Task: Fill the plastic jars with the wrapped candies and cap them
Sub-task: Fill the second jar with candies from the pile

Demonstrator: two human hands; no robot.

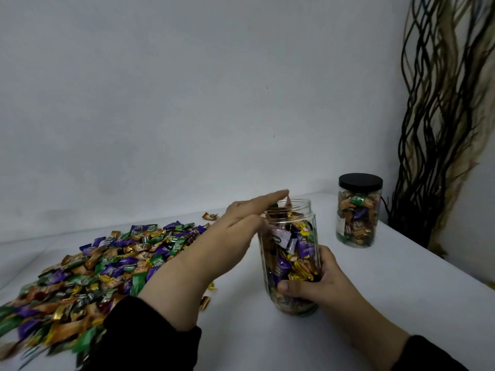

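A clear plastic jar (290,253) stands uncapped on the white table, filled with wrapped candies nearly up to its neck. My right hand (316,279) grips its lower part from the right. My left hand (246,215) reaches over the jar's mouth with fingers straight, and an orange wrapper shows at the fingertips above the opening. A large heap of wrapped candies (88,274) in green, purple and orange lies to the left. A second jar (357,218), full of candies, stands at the back right with a black cap (360,181) on it.
The white table (375,303) ends in an edge running along the right side. Dark wavy decorative branches (442,129) stand in the right corner behind the capped jar. Single loose candies (205,302) lie near my left forearm. A plain wall is behind.
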